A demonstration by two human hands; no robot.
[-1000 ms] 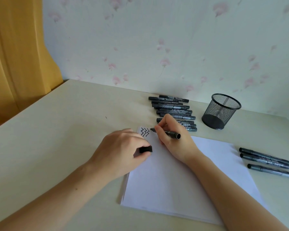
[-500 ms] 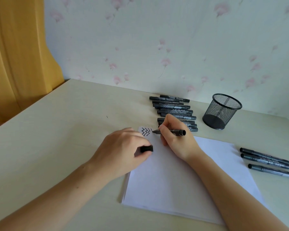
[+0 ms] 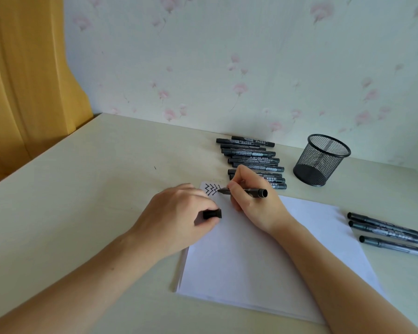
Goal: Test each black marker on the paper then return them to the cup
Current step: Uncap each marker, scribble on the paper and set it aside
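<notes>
Black ink already zigzags across the top left corner of the paper (image 3: pixel 263 249): three finished marks, a fourth starting under the marker (image 3: pixel 245 190) my right hand (image 3: pixel 253 203) pinches, tip touching the sheet. My left hand (image 3: pixel 176 218) rests on the paper's edge, fingers curled round the cap (image 3: pixel 212 214). The mesh cup (image 3: pixel 321 160) stands behind, apparently empty, so nothing is returned yet, I judge. Three tested markers (image 3: pixel 386 231) lie to the right. The untested pile (image 3: pixel 251 160) holds roughly ten; my hand hides part, so I cannot count exactly.
</notes>
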